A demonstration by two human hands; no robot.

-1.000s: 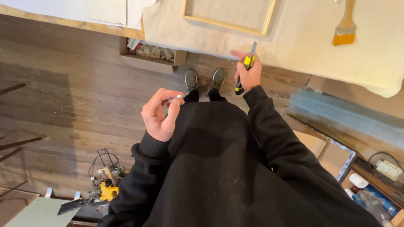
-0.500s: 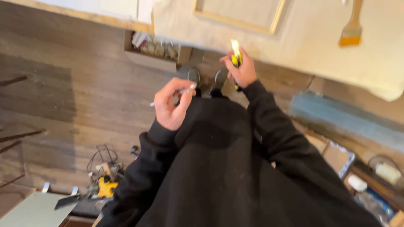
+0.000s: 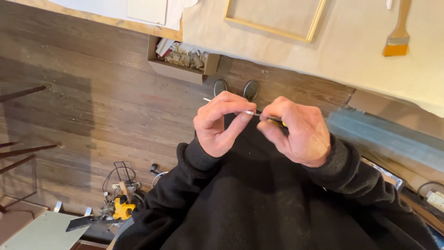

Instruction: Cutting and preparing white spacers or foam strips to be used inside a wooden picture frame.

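Both hands meet in front of my black sweater. My left hand (image 3: 221, 124) pinches a thin silver metal rod (image 3: 252, 112) between thumb and fingers; the rod's far tip pokes out to the left of the knuckles. My right hand (image 3: 296, 134) is closed around a yellow and black hand tool (image 3: 280, 122), which is mostly hidden in the fist. The rod runs straight into the tool's front end. I cannot tell whether it is a bit or a blade.
My two shoes (image 3: 236, 88) stand on a dark plank floor. Ahead is a table under a beige cloth (image 3: 351, 51) with a wooden frame (image 3: 273, 28) and a flat brush (image 3: 397, 39). A box of scraps (image 3: 178, 58) sits below. A yellow power tool (image 3: 121, 208) lies lower left.
My right hand came down from near the table edge with the tool, and my left hand moved right with the rod. The two hands now meet.
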